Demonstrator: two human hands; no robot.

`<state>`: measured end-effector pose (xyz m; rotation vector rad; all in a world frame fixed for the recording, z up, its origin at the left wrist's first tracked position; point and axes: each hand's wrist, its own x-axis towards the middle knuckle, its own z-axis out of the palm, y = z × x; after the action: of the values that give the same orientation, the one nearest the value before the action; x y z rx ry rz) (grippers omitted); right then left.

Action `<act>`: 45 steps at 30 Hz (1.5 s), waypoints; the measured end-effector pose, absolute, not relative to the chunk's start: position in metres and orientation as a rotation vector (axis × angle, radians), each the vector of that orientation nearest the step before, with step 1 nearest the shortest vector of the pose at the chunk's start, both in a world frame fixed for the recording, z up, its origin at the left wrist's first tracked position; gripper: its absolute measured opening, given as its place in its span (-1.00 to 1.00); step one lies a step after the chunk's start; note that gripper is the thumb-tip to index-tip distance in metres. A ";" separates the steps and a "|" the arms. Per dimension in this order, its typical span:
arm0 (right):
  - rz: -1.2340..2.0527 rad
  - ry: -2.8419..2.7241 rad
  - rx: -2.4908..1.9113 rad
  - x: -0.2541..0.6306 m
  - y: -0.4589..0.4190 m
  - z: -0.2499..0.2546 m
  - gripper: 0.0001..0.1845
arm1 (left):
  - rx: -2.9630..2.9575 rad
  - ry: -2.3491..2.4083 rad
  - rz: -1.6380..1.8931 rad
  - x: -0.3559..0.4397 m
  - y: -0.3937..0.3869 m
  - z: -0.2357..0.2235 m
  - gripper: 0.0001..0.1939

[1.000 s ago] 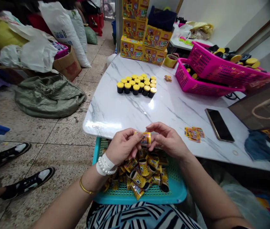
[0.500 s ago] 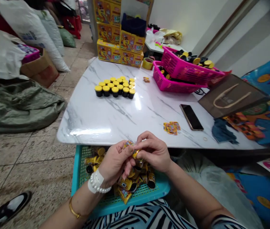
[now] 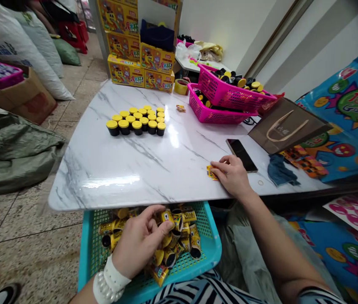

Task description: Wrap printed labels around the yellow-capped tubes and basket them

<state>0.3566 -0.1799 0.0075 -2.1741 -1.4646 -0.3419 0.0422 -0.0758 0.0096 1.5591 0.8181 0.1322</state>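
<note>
Over a teal basket (image 3: 212, 240) my left hand (image 3: 139, 240) hangs with thumb and index finger apart; nothing shows gripped between them. Just beyond its thumb, a small cup in a yellow printed wrapper (image 3: 167, 216) lies among several similar wrapped cups (image 3: 194, 240). On the white marbled table (image 3: 166, 181), my right hand (image 3: 233, 175) has its thumb and fingers closed at a small pile of yellow printed labels (image 3: 211, 172). The hand covers much of that pile. A dark phone (image 3: 242, 154) lies just behind this hand.
Several black cups with yellow lids (image 3: 137, 126) stand grouped on the table. Stacked pink baskets (image 3: 219, 114), yellow printed boxes (image 3: 126, 69), a tape roll (image 3: 181, 86) and a small wrapped item (image 3: 180, 108) are farther back. A brown paper bag (image 3: 288, 126) and blue cloth (image 3: 281, 171) are on the right.
My hands were together over the basket, fingering a yellow printed piece. Now they are apart: the right has moved to the label pile, the left has opened over the basket. The view has shifted.
</note>
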 end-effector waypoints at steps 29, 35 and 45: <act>0.817 -0.981 -1.307 0.272 -0.091 0.036 -0.51 | 1.135 0.714 0.576 0.100 -0.017 0.029 -0.60; 1.030 -0.924 -1.372 0.234 -0.076 0.031 -0.64 | 1.176 0.736 0.676 0.084 -0.006 0.019 -0.68; 0.850 -0.906 -1.473 0.202 -0.080 0.029 -0.57 | 1.307 0.966 1.057 0.052 -0.038 0.035 -0.76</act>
<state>0.2019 -0.0800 0.0287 -1.4726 -0.9059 0.8504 0.0517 -0.0380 0.0350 1.3069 0.9662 1.0568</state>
